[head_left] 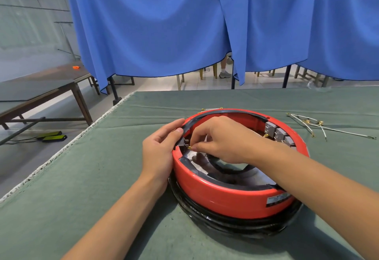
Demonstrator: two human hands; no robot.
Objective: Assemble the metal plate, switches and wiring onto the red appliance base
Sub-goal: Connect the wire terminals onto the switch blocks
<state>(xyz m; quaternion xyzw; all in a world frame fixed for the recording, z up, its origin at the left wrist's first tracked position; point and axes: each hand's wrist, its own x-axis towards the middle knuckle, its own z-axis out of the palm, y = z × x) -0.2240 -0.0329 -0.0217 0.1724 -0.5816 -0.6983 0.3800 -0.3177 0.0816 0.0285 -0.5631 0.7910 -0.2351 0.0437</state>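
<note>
Sitting on the green tabletop: red appliance base, rigid, probably weighty. Left hand gripping the small switch at the rim; right hand pinching a tiny brass terminal, likely bendable, best held by its crimp.

Workshop, blue curtain partitions, felt-covered workbench, wooden tables

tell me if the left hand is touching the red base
Touching. The head view shows the left hand wrapped against the outer wall of the red base, thumb over its black rim, no gap.
</note>
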